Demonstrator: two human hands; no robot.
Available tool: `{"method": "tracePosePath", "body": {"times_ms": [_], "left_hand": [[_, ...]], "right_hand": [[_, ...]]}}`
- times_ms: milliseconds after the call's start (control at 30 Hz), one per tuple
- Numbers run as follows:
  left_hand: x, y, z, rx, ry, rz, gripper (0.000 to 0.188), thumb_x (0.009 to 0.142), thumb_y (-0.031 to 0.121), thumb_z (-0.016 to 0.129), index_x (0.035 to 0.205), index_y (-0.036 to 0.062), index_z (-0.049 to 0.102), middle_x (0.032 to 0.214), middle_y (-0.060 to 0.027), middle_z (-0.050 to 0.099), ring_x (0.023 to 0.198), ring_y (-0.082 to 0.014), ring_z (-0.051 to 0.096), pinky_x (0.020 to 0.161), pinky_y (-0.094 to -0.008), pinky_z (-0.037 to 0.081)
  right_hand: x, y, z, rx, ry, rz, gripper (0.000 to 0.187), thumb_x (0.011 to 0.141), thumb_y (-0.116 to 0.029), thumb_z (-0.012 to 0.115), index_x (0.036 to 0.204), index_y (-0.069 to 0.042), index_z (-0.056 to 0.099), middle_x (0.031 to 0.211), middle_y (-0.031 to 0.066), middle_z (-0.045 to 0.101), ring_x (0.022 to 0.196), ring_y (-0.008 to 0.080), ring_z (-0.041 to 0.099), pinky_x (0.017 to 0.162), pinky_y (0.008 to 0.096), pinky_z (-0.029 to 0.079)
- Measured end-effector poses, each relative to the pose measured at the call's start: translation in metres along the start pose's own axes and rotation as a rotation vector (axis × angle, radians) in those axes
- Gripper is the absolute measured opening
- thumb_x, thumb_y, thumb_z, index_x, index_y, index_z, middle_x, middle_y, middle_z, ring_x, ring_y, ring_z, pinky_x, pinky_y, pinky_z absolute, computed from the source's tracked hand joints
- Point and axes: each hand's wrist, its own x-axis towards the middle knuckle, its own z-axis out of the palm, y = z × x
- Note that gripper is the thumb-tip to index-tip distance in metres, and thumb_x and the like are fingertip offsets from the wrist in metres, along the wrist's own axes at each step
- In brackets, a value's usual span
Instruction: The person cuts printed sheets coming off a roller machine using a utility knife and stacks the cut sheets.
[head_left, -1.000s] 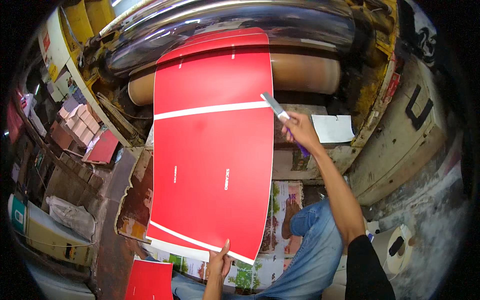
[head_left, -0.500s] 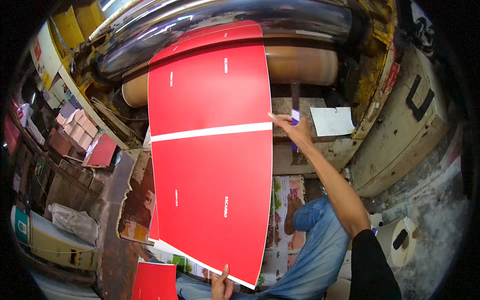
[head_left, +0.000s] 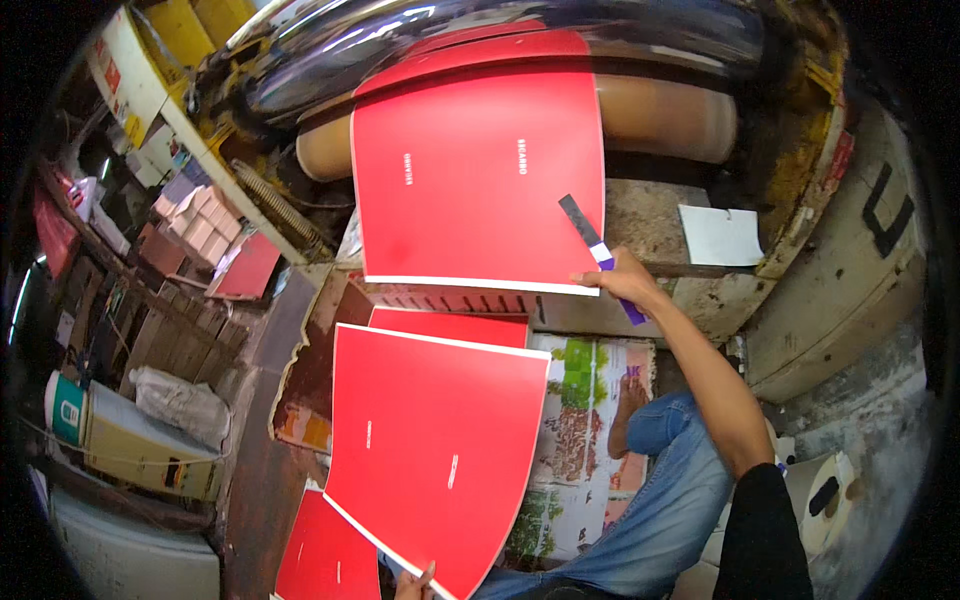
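Fingers of my left hand [head_left: 412,586], at the near edge of the head view, are closed in a pinch on the loose red sheet [head_left: 430,410], thumb on top and the others mostly hidden. I have it by its near white margin, probably to keep my grip off the printed face. The sheet stretches away from me, tilted, its far white edge apart from the far red sheet [head_left: 470,220]. Another red sheet [head_left: 450,324] shows beyond and beneath it; I cannot tell whether the two touch. My right hand [head_left: 634,282], farther off and to the right, is curled shut round the purple handle [head_left: 634,310] of a cutter [head_left: 600,252], its dark blade [head_left: 580,221] slanting far and left over the far red sheet. Holding it low leaves the blade free, I judge. One fingertip reaches that sheet's near right corner, perhaps to steady it; whether it presses or pinches, I cannot tell. The far red sheet runs up over the brown roller [head_left: 672,118] to the shiny roller [head_left: 660,42], which seem to support its far end. Near left, a lower red sheet [head_left: 325,550] lies partly behind the loose one, while a white sheet [head_left: 720,235] sits right on the ledge [head_left: 645,222], well aside from the blade.
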Motion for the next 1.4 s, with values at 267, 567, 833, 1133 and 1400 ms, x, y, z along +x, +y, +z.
{"method": "tracePosePath", "body": {"times_ms": [267, 567, 833, 1133, 1400], "left_hand": [[0.133, -0.012, 0.059, -0.094, 0.082, 0.158, 0.044, 0.086, 0.001, 0.067, 0.124, -0.0035, 0.047, 0.116, -0.0149, 0.06, 0.101, -0.0265, 0.063, 0.079, -0.0431, 0.061], [0.232, -0.014, 0.092, -0.007, 0.228, 0.071, 0.041, 0.084, 0.014, 0.074, 0.108, -0.0136, 0.055, 0.092, -0.0168, 0.065, 0.074, -0.0244, 0.066, 0.052, -0.036, 0.06], [0.115, 0.079, 0.236, 0.619, -0.441, 0.304, 0.096, 0.07, 0.043, 0.083, 0.14, -0.0006, 0.033, 0.14, -0.0218, 0.042, 0.131, -0.0339, 0.041, 0.108, -0.0524, 0.033], [0.056, 0.095, 0.362, -0.404, -0.42, 0.255, 0.047, 0.091, 0.001, 0.061, 0.131, 0.0019, 0.036, 0.117, -0.0116, 0.054, 0.102, -0.0178, 0.061, 0.087, -0.0363, 0.058], [0.067, 0.071, 0.314, -0.394, -0.405, 0.094, 0.055, 0.092, 0.002, 0.058, 0.136, 0.0041, 0.026, 0.122, -0.0161, 0.051, 0.1, -0.0238, 0.064, 0.073, -0.0431, 0.064]], "right_hand": [[-0.074, -0.059, 0.009, 0.092, -0.178, -0.047, 0.035, 0.079, -0.035, 0.077, 0.074, -0.002, 0.067, 0.06, 0.0038, 0.061, 0.045, 0.0056, 0.048, 0.04, 0.0226, 0.033], [-0.089, -0.048, 0.021, -0.028, -0.269, -0.22, 0.045, 0.073, -0.04, 0.081, 0.052, -0.007, 0.06, 0.047, -0.0026, 0.05, 0.043, 0.0059, 0.047, 0.041, 0.0233, 0.033], [-0.111, -0.05, 0.0, 0.018, -0.679, -0.164, 0.04, 0.074, -0.043, 0.08, 0.071, -0.006, 0.067, 0.058, 0.0005, 0.061, 0.049, 0.0068, 0.056, 0.042, 0.0228, 0.04], [-0.092, -0.058, -0.067, -0.258, -1.321, -0.017, 0.039, 0.083, -0.035, 0.074, 0.107, -0.004, 0.069, 0.072, 0.0038, 0.069, 0.053, 0.005, 0.06, 0.043, 0.0182, 0.045], [-0.014, -0.037, -0.09, 0.534, 0.248, -0.345, 0.032, 0.094, -0.025, 0.06, 0.112, 0.002, 0.061, 0.071, 0.006, 0.064, 0.048, 0.0058, 0.053, 0.041, 0.0209, 0.042]]}}
